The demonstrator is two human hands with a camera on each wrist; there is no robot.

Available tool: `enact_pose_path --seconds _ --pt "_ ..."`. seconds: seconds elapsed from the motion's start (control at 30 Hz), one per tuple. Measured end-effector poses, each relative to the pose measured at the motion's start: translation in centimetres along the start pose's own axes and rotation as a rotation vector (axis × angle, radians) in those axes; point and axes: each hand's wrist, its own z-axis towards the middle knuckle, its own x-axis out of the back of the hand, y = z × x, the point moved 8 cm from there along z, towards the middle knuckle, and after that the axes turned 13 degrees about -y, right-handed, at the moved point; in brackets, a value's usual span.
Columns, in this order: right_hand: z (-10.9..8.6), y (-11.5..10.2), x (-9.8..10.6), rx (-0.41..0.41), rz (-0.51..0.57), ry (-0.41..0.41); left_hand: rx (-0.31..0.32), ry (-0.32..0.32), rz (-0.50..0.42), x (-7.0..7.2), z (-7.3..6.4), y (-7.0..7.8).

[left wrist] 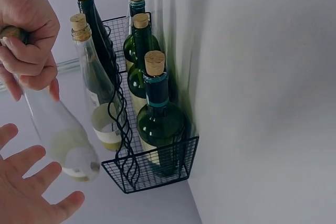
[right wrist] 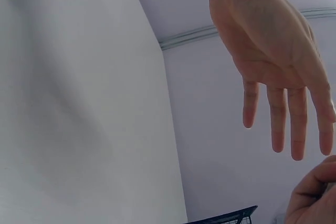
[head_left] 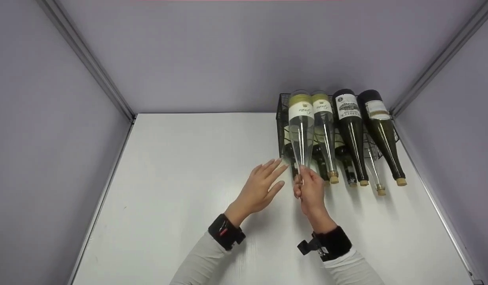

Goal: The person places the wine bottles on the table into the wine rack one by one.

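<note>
My right hand (head_left: pixel 310 190) grips the neck of a clear glass bottle (head_left: pixel 301 130) with a white and yellow-green label. In the left wrist view that bottle (left wrist: pixel 65 140) hangs tilted beside the black wire rack (left wrist: pixel 157 148), its base apart from the other bottles. My left hand (head_left: pixel 259 188) is held to the left of the neck, fingers spread and holding nothing. Nearest to the gripped bottle, a second clear corked bottle (head_left: pixel 323 126) lies on the rack's upper level, followed by a dark bottle (head_left: pixel 350 126) and a green bottle (head_left: pixel 380 128).
Several corked bottles lie in the lower level, among them a dark green one (left wrist: pixel 160 121) and a clear-necked one (head_left: pixel 374 170). The rack stands at the back right of the white table (head_left: pixel 180 166), close to the back wall (head_left: pixel 212 59) and right wall (head_left: pixel 457 118).
</note>
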Motion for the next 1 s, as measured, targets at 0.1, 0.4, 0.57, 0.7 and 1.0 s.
enact_pose_path --seconds 0.1,0.4,0.57,0.7,1.0 --pt "0.2 0.2 0.5 -0.007 -0.011 0.026 0.014 -0.002 -0.004 0.0 -0.1 -0.2" --pt "1.0 0.7 1.8 -0.027 -0.078 0.059 0.048 -0.030 -0.014 -0.7 -0.3 -0.8" --pt "1.5 1.3 2.1 -0.074 -0.124 0.053 0.061 -0.010 -0.034 -0.7 -0.4 -1.1" --pt "1.9 1.9 2.2 -0.106 -0.139 0.039 0.061 -0.002 -0.033 -0.7 -0.5 -1.2" --pt "2.8 2.1 1.6 -0.144 -0.112 0.020 0.061 0.007 -0.047 -0.8 -0.6 -1.4"
